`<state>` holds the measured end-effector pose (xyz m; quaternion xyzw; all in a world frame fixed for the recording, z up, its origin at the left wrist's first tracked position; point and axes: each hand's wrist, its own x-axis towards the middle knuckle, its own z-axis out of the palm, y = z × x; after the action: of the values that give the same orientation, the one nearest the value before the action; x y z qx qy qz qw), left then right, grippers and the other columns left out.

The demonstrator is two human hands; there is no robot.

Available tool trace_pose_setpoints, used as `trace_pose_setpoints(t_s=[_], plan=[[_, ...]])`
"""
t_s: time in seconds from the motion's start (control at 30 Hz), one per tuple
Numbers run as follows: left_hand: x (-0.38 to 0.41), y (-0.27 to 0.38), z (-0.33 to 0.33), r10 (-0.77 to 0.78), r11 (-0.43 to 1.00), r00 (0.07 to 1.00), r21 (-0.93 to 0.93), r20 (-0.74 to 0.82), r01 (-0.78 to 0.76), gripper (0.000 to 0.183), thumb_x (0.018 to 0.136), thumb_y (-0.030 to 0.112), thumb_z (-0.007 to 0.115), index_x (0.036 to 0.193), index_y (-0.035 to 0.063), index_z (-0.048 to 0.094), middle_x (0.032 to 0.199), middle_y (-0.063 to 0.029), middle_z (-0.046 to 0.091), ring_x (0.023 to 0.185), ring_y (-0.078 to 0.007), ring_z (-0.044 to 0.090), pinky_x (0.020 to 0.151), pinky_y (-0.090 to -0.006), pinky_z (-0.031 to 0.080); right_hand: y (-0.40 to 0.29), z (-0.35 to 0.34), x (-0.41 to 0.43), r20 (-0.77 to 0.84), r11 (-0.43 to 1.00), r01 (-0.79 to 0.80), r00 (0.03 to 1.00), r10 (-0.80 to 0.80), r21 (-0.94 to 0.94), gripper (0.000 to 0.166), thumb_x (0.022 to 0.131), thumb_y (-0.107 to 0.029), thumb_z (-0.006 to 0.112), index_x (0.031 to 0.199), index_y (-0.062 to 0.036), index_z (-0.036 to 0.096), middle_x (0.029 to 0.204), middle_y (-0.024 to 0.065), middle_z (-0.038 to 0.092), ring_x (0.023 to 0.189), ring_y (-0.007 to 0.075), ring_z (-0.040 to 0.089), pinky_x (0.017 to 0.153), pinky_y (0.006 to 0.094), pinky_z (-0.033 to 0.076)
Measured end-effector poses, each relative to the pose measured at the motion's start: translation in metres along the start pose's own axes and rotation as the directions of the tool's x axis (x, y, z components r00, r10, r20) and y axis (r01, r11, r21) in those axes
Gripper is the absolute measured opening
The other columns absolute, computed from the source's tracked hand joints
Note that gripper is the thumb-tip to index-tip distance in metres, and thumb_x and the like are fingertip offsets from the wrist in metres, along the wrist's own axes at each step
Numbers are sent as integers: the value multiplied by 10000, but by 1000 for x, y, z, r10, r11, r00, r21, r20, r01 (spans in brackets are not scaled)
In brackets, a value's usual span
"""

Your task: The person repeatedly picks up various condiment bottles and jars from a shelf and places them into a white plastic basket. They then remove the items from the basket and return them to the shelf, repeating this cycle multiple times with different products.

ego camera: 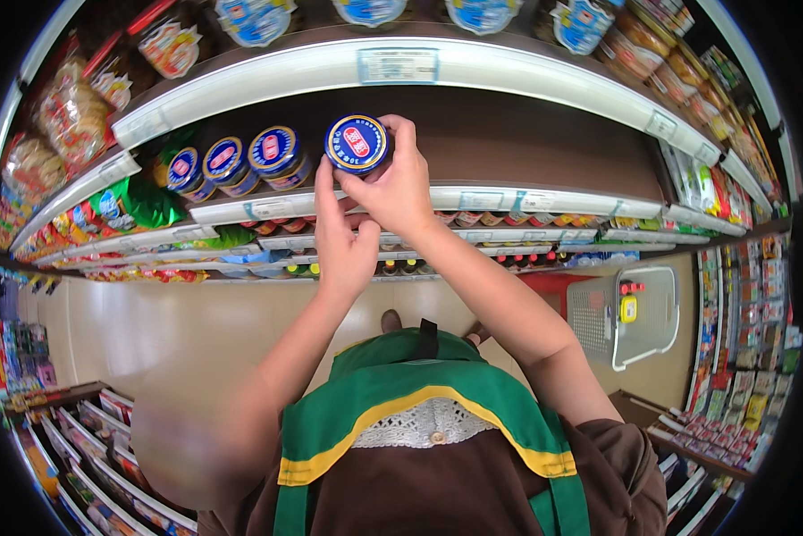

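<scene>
A glass jar with a dark-blue, gold-rimmed lid [356, 143] is held up in front of a brown shelf [542, 147]. My right hand [396, 184] grips it from the right, thumb at the near side and fingers around the far side. From below left, my left hand [347, 234] reaches up with its fingertips against the jar's left side; part of its grip is hidden behind the right hand. Left of my hands, a row of matching jars stands on the shelf, the nearest jar [275, 155] close to the held one.
A white price-label rail [482, 199] runs along the shelf front. Above is another shelf rail [294, 82] with larger jars [257, 20]. Green bags [148, 201] sit at left. A pale shopping basket [589, 315] with a few items stands on the floor at right.
</scene>
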<state>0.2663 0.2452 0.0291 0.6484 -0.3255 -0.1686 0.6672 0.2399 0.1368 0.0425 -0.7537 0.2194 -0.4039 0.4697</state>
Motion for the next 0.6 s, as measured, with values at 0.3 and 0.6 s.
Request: trace_pose_setpoints(t_s=[0.3, 0.6], plan=[[-24, 14, 87, 216, 958, 924, 113, 316, -263, 815, 692, -116, 459, 1463, 26, 240, 1485, -196, 241, 1084, -262, 539, 805, -321, 502, 7, -132, -31, -259, 979, 80, 957, -128, -187, 629, 636, -161, 802, 1179, -39, 509, 1095, 127, 600, 989, 225, 624, 853, 330, 508], [-55, 17, 242, 178, 979, 575, -86, 799, -183, 728, 715, -83, 424, 1432, 12, 339, 1454, -194, 342, 1311, -299, 408, 979, -370, 440, 49, -316, -123, -552, 894, -258, 834, 14, -367, 670, 587, -179, 856, 1150, -28, 528, 1045, 99, 640, 964, 166, 637, 859, 303, 518]])
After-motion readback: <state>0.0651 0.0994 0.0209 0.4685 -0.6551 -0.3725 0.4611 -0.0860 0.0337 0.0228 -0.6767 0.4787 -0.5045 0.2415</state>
